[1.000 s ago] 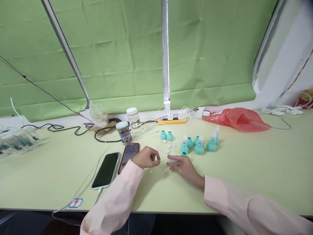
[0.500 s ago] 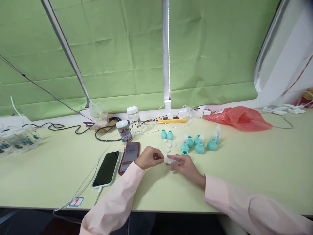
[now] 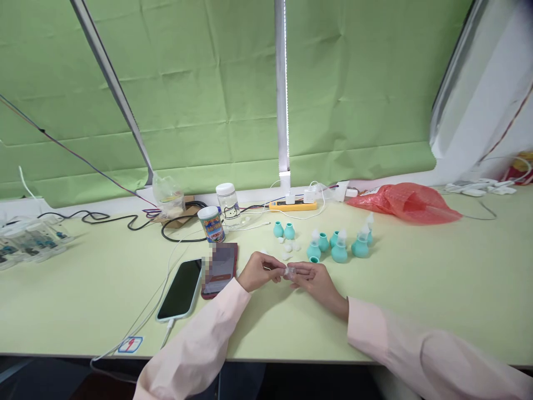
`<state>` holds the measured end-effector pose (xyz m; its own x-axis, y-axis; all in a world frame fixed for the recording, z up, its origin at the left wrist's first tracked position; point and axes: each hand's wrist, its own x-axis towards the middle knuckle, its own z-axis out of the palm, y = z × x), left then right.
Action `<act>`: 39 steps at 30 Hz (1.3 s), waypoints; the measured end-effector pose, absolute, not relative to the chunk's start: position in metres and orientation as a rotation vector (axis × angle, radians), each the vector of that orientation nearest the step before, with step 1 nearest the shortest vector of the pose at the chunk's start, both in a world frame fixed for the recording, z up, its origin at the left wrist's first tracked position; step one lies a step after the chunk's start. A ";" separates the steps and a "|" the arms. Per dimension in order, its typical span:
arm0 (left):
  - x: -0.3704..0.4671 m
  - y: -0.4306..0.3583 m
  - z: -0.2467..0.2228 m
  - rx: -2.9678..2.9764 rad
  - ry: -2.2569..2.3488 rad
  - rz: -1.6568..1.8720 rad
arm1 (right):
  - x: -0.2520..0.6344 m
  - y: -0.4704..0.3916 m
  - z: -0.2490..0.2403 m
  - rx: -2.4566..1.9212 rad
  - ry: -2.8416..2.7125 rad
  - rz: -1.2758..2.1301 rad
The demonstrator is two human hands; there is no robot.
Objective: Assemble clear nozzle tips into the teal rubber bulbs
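Observation:
My right hand (image 3: 314,280) has its fingers closed around a small clear plastic piece (image 3: 290,271). Thumb and fingertips of my left hand (image 3: 260,271) pinch together at the left end of that piece; whatever they grip is too small to make out. Just beyond the hands lie several small white translucent pieces (image 3: 288,248). Several teal bulbs stand to the right, some with clear tips, such as this teal bulb (image 3: 339,253); others have open necks. Two more open teal bulbs (image 3: 288,231) stand behind the white pieces.
Two phones, one black-screened (image 3: 181,289) and one red-edged (image 3: 220,270), lie left of my hands. Behind them stand a printed can (image 3: 212,225) and a clear jar (image 3: 229,206). A yellow power strip (image 3: 293,206) and red plastic bag (image 3: 406,203) are at the back.
My left hand has moved slightly right, and its fingertips now meet the clear piece in my right hand. My right hand has barely moved.

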<state>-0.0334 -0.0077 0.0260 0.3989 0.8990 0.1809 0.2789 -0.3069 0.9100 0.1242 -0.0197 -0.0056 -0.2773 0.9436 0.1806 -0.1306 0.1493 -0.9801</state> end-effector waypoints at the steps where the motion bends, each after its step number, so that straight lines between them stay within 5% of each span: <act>1: -0.033 -0.008 0.026 1.807 1.028 0.914 | 0.124 -0.020 -0.006 -0.855 -1.415 1.333; 26: -0.031 -0.018 0.022 3.022 1.038 1.019 | 0.123 -0.024 -0.002 -0.838 -1.404 1.381; 39: -0.020 -0.018 0.012 2.634 0.939 1.402 | 0.124 -0.028 0.001 -0.741 -1.436 1.310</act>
<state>-0.0201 -0.0179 0.0122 0.4182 0.5114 0.7507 0.4997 -0.8197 0.2800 0.1238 -0.0278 0.0008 -0.2990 0.9156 0.2689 -0.1839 0.2212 -0.9577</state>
